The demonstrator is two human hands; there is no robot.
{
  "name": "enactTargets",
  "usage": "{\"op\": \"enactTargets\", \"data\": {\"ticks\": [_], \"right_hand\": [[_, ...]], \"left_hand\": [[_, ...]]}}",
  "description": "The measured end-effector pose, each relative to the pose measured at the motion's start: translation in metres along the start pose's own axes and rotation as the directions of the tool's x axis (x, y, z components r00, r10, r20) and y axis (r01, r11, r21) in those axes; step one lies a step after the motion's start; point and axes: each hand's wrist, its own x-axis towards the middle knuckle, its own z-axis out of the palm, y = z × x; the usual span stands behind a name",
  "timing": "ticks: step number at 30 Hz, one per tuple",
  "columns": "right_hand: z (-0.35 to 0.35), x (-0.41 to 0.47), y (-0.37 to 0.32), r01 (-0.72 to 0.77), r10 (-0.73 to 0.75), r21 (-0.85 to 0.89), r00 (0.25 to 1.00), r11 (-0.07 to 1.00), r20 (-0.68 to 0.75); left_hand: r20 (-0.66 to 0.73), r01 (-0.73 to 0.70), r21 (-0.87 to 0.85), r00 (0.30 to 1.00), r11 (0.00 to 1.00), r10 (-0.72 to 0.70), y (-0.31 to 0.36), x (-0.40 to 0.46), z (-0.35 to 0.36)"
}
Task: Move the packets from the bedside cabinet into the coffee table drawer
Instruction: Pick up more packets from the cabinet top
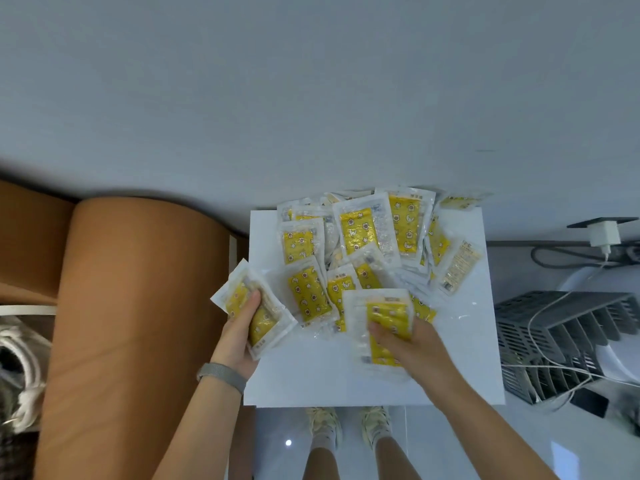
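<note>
Partly blurred packet (384,327) under right hand (412,341)

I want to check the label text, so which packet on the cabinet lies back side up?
The packet at the right edge of the pile: it shows a pale printed back, whereas the other packets face up with yellow star-patterned fronts.

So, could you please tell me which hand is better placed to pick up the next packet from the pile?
Probably the right hand: it sits over the packets on the bedside cabinet, whereas the left hand is at the cabinet's left edge.
</note>
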Motion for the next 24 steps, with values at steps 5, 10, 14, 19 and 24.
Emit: {"op": "enactTargets", "data": {"ticks": [5,10,14,19,24], "right_hand": [[0.065,0.036,-0.012,0.171,-0.189,-0.176,0.978,0.969,-0.086],[0.095,0.069,0.000,0.108,-0.161,-0.383,0.981,0.918,-0.109],[0.104,0.066,0.002,0.148,-0.214,-0.419,0.970,0.896,-0.115],[0.106,0.052,0.002,0.152,-0.193,-0.292,0.974,0.944,-0.119],[0.097,0.035,-0.003,0.123,-0.129,-0.089,0.990,0.988,-0.063]], "left_hand": [[0.023,0.027,-0.006,0.999,1.000,-0.027,-0.003,0.005,0.016],[0.036,0.020,0.005,0.999,1.000,-0.020,-0.001,0.009,0.024],[0.072,0.039,0.028,0.997,0.999,-0.041,-0.001,0.011,0.027],[0.092,0.057,0.046,0.994,0.997,-0.061,-0.009,0.012,0.026],[0.127,0.099,-0.031,0.987,0.995,-0.095,-0.020,0.005,0.024]]}}
